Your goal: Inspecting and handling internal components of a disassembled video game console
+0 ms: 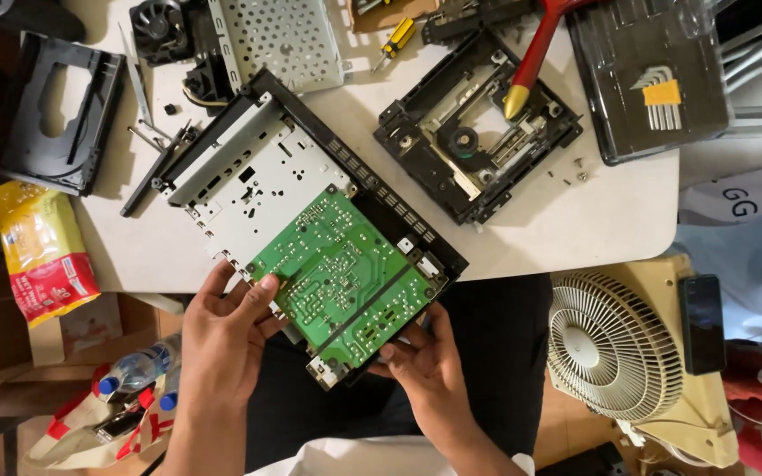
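An opened electronic device chassis [249, 176] lies tilted at the table's near edge, with a bare metal plate and a black frame. A green circuit board [346, 273] sits on its near half. My left hand [222, 339] grips the chassis's near-left edge, thumb resting on the green board. My right hand [425, 361] holds the near-right corner from below, fingers on the black frame.
On the white table [575, 220] lie a disc drive mechanism [474, 132], a red-handled tool [535, 57], a perforated metal cage [280, 35], a black tray [59, 110], a hex key case [654, 79] and a yellow packet [41, 251]. A fan [615, 344] and bottles [134, 370] sit below.
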